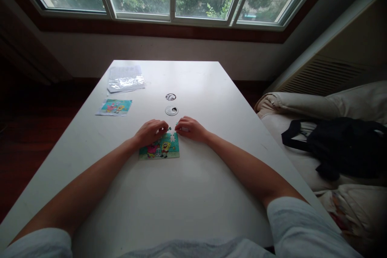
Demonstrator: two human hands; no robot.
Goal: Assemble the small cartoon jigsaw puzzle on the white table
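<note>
A small, mostly assembled jigsaw puzzle (165,150) with cartoon figures on a teal ground lies flat on the white table. Its upper right part has a gap where white shows. My left hand (151,132) rests over the puzzle's upper left corner, thumb and finger pinched at a small dark teal puzzle piece (169,128). Just right of the puzzle's top edge, my right hand (191,129) is closed, with a bit of a teal piece (177,123) showing at its fingertips. The puzzle's upper left is hidden under my left hand.
A printed picture (116,107) with matching figures lies left on the table (169,201). Behind it sits a clear plastic bag with paper (126,78). Two round discs (171,111) lie beyond my hands. A dark bag (347,147) is on the sofa (302,102) at right.
</note>
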